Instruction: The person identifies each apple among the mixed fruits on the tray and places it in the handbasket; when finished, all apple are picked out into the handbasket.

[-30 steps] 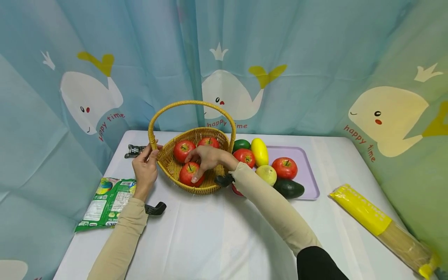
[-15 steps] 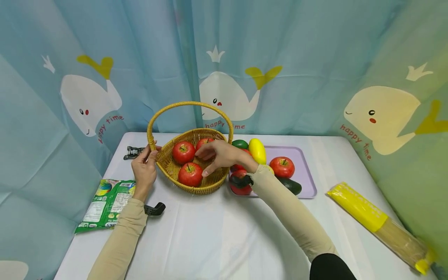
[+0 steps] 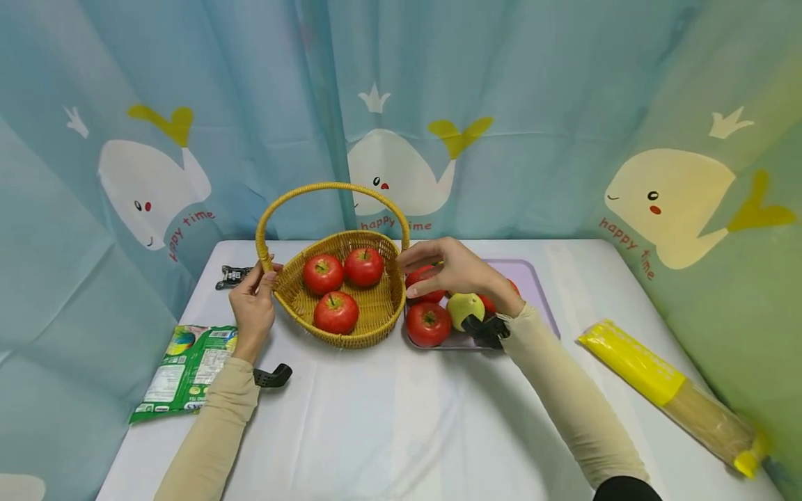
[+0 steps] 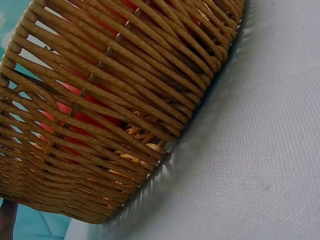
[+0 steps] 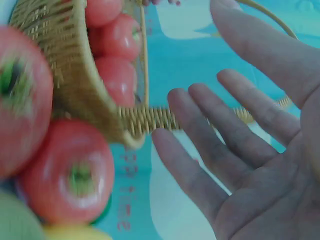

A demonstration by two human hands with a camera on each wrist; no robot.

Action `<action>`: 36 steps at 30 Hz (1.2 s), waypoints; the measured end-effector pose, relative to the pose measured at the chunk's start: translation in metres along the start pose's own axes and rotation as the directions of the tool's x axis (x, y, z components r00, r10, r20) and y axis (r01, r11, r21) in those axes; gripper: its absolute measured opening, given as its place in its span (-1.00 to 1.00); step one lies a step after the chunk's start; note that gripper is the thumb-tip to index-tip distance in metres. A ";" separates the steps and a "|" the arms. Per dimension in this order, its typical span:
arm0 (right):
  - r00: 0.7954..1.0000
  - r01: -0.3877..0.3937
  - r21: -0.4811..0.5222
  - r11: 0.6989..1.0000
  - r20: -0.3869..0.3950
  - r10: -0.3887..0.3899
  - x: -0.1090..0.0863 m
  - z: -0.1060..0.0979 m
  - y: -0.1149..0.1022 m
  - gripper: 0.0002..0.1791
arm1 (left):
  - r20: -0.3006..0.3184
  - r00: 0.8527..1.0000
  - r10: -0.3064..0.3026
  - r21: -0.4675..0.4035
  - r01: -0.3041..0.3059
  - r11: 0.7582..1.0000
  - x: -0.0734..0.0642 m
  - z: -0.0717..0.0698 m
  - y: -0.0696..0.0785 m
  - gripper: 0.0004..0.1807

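Note:
In the head view, a yellow wicker basket (image 3: 357,340) with a tall arched handle (image 3: 332,186) stands at the back left of the table. Three red apples (image 3: 336,312) lie inside it. My left hand (image 3: 253,312) grips the basket's left end by the foot of the handle, thumb on the near side. My right hand (image 3: 462,268) hovers just right of the basket, above the purple tray (image 3: 544,296). Its fingers are spread and hold nothing in the right wrist view. Beneath it on the tray are red fruits (image 3: 429,324) and a pale green fruit (image 3: 466,310).
A green snack bag (image 3: 188,369) lies at the left, with a small black object (image 3: 232,277) behind it. A yellow-ended pack of noodles (image 3: 667,393) lies at the right. A blue curtain (image 3: 263,104) hangs right behind the table.
My right hand has let go of the front apple, come out of the basket and moved right over the tray. The left hand still grips the basket. The head view has shifted slightly.

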State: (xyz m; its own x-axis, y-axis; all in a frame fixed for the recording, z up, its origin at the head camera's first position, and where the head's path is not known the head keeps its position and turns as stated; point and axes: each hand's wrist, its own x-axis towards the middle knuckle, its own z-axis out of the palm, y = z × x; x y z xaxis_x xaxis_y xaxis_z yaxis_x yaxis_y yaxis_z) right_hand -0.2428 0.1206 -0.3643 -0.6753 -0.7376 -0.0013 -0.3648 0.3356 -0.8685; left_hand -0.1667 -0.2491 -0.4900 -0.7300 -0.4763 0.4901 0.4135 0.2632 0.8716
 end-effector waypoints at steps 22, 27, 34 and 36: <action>0.978 -0.128 -0.034 0.991 -0.170 0.120 -0.071 -0.069 0.066 -0.32 | 0.025 1.000 0.000 -0.020 0.000 1.000 -0.001 -0.003 -0.002 -0.63; 0.980 -0.129 0.005 0.992 -0.152 0.128 -0.082 -0.077 0.084 -0.31 | 0.033 0.999 -0.007 -0.005 0.008 1.000 -0.002 -0.002 -0.001 -0.63; 0.977 -0.178 0.000 0.984 -0.117 0.176 -0.090 -0.087 0.102 -0.29 | 0.022 0.999 0.022 -0.030 -0.022 0.999 -0.003 0.000 0.011 -0.65; 0.975 -0.200 -0.002 0.980 -0.103 0.199 -0.093 -0.089 0.107 -0.28 | 0.024 1.000 0.018 -0.033 -0.017 0.999 -0.003 0.000 0.012 -0.64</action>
State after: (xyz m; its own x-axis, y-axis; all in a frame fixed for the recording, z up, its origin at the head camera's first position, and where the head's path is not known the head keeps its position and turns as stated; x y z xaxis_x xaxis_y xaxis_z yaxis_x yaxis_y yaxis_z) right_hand -0.2763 0.2771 -0.4128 -0.7967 -0.5918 -0.1226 -0.2239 0.4775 -0.8496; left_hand -0.1594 -0.2445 -0.4811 -0.7357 -0.4510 0.5053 0.4436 0.2431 0.8627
